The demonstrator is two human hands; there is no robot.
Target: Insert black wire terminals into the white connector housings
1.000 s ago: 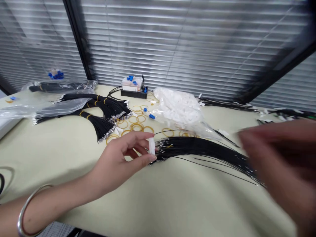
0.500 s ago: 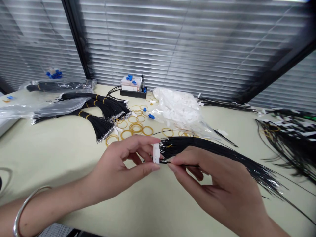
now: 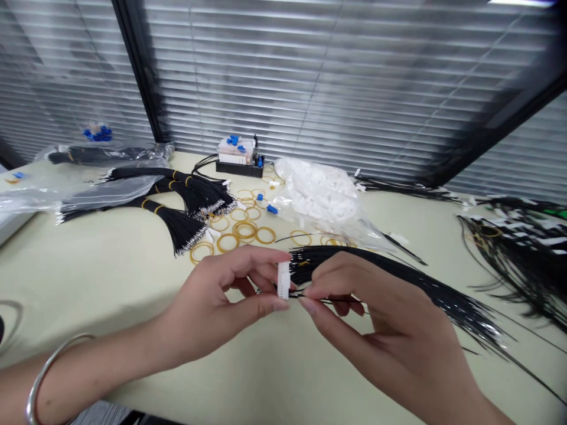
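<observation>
Left hand [image 3: 212, 301]: grip clamped on a white multi-pin connector housing [image 3: 283, 280], thumb and fingers on either side. Right hand [image 3: 381, 324]: thumb and forefinger pinched together on a single black wire [image 3: 328, 300], just beside the housing; whether it had entered could not be told. Pinching this near the wire's end looked right for steady control. A black wire bundle [image 3: 443, 301] ran behind the right hand toward lower right. Farther: amber rubber bands [image 3: 245, 230] and tied wire bundles [image 3: 181, 230] on the worktop [image 3: 110, 283], a bag of white parts [image 3: 316, 192] at upper centre.
</observation>
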